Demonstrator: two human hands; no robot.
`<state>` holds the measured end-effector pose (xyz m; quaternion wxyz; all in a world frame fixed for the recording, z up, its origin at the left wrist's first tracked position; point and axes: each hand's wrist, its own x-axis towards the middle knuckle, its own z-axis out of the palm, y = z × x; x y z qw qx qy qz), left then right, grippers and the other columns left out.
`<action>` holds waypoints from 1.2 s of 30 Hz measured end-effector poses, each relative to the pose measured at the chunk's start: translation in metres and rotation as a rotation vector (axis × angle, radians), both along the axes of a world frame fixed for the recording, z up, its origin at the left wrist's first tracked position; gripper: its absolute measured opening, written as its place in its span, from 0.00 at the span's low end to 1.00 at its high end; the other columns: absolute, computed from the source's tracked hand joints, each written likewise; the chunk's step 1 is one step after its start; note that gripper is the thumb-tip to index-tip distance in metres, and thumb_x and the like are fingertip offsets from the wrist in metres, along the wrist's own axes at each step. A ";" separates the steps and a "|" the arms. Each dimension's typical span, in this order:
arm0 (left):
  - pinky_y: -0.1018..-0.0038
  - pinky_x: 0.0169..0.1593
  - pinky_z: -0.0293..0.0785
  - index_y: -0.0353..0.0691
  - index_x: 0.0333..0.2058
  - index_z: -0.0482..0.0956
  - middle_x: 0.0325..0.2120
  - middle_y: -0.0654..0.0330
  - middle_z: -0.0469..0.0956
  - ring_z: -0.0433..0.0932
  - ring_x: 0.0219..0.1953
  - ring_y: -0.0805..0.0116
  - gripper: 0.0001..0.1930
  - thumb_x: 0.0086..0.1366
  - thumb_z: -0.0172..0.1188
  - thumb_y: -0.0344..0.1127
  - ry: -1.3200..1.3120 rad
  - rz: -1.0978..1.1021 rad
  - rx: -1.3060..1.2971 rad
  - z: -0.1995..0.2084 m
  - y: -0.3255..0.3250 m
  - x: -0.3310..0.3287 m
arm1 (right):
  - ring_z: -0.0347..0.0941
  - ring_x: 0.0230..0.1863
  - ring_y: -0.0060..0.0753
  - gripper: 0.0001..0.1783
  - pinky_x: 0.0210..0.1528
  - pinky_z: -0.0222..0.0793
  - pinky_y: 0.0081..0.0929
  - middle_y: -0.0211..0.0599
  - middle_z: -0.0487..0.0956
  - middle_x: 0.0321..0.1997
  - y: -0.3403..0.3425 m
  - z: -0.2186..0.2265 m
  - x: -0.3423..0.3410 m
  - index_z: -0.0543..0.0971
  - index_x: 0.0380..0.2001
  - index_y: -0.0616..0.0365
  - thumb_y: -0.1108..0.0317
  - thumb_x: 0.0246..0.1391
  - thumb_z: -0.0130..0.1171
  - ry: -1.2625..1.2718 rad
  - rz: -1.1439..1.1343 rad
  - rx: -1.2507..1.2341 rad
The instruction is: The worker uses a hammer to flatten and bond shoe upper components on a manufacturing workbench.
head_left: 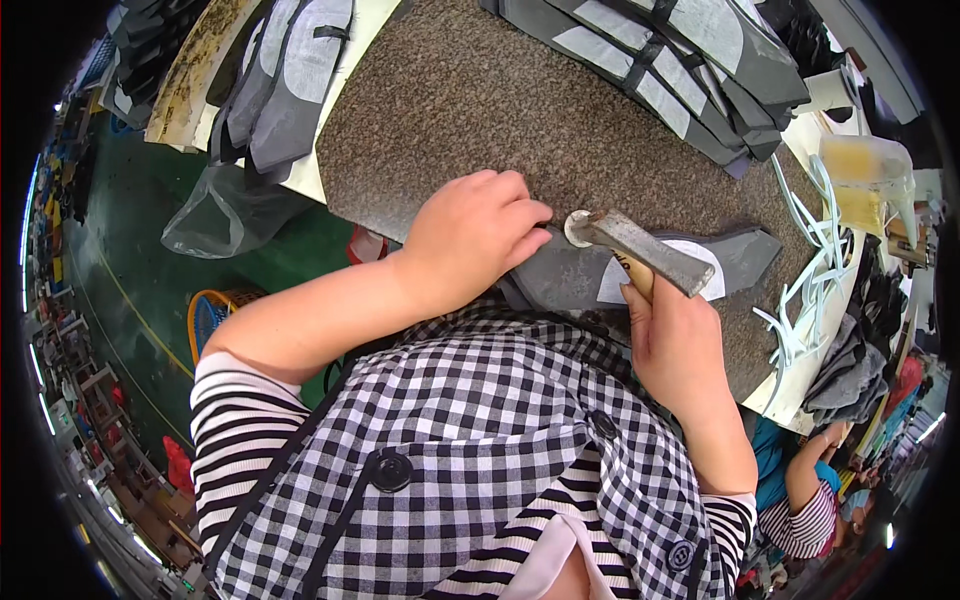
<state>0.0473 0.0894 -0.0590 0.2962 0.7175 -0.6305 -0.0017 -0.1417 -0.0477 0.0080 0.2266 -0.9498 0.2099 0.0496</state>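
Hammer point(655, 257) is clenched in the right grip point(680, 345); left grip point(478, 235) curls palm-down at the grey piece point(565, 278), hold unclear.

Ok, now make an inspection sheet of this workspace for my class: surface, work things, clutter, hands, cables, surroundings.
Surface: speckled top, brown.
Work things: hammer over the grey piece; contact unclear.
Clutter: left bundle and right bundle at the far side; pale strips at right; clear bag at left.
Hands: right hand grips the hammer's handle; left hand by the grey piece, contact unclear.
Cables: nothing seen.
Surroundings: green floor at left; another person lower right.
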 end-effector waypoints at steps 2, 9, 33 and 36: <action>0.70 0.34 0.70 0.41 0.29 0.80 0.26 0.63 0.74 0.74 0.29 0.65 0.09 0.48 0.68 0.30 0.238 0.069 -0.045 -0.001 0.007 -0.004 | 0.75 0.32 0.56 0.16 0.32 0.71 0.47 0.51 0.76 0.34 0.001 0.000 -0.001 0.69 0.47 0.63 0.68 0.56 0.55 0.011 -0.002 -0.017; 0.71 0.30 0.71 0.42 0.29 0.81 0.26 0.64 0.74 0.73 0.28 0.66 0.08 0.47 0.67 0.28 0.113 0.004 -0.127 -0.008 0.010 -0.004 | 0.75 0.32 0.56 0.12 0.31 0.71 0.46 0.49 0.76 0.33 0.000 0.004 0.006 0.73 0.43 0.59 0.68 0.56 0.55 -0.146 -0.008 -0.045; 0.72 0.31 0.70 0.41 0.32 0.79 0.26 0.65 0.68 0.69 0.30 0.66 0.08 0.55 0.61 0.37 0.015 -0.056 -0.145 -0.015 0.025 -0.015 | 0.75 0.34 0.56 0.08 0.35 0.72 0.43 0.48 0.77 0.37 0.009 -0.002 0.010 0.76 0.39 0.60 0.73 0.55 0.54 -0.158 0.031 -0.053; 0.72 0.31 0.70 0.41 0.32 0.79 0.26 0.64 0.68 0.69 0.30 0.66 0.08 0.55 0.60 0.37 0.022 -0.043 -0.150 -0.017 0.025 -0.016 | 0.75 0.35 0.53 0.10 0.36 0.72 0.42 0.49 0.77 0.36 0.008 -0.007 0.001 0.76 0.41 0.61 0.72 0.55 0.54 -0.318 -0.029 -0.011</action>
